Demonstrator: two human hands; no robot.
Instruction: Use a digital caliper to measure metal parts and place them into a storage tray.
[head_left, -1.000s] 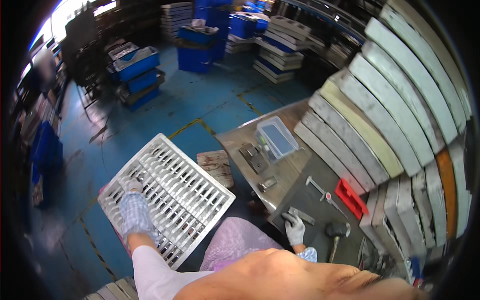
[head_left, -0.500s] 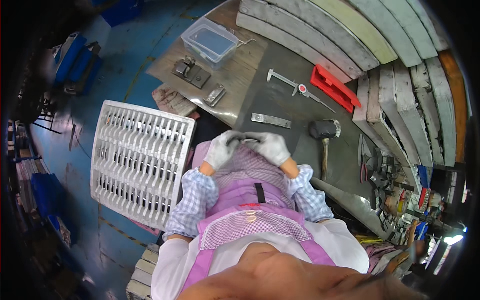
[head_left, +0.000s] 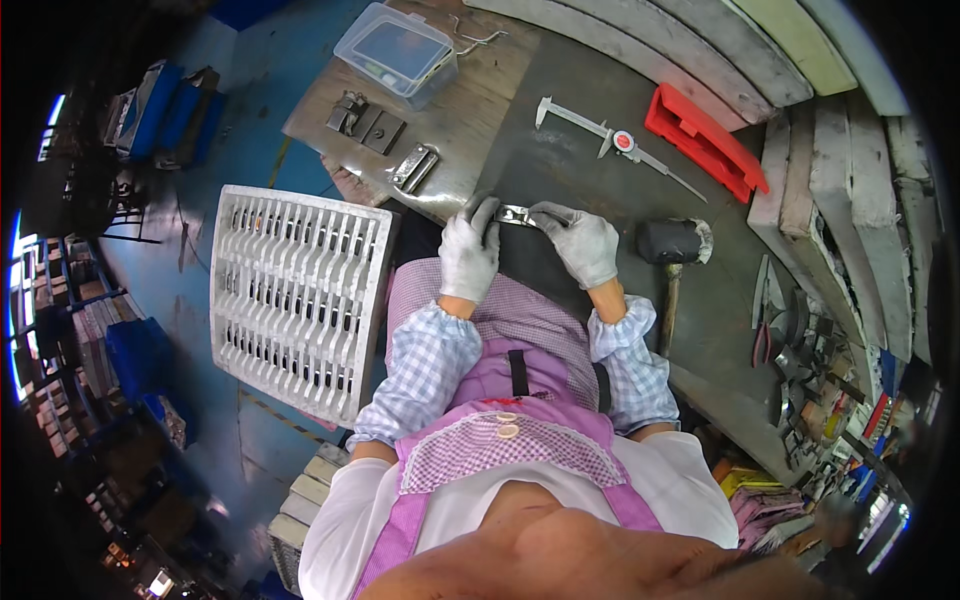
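Note:
Both of my hands wear white gloves with grey fingertips and meet in front of my apron, over the near edge of the workbench. My left hand pinches the left end of a short, shiny metal strip. On its right end, the fingers of my right hand are closed too. The strip spans the gap between the hands, its ends covered by my fingers. Just beyond my left hand lies a small metal block, with a metal fixture farther left. A black-headed mallet rests right of my right hand.
A dial caliper and red plastic case lie toward the back. A clear lidded box stands at far left. Pliers lie at right near stacked grey-white bars. A slotted white rack stands to my left.
My hands have moved forward and apart, bringing the shiny strip into sight between them. The strip seen on the bench earlier no longer shows separately. The whole view has shifted slightly.

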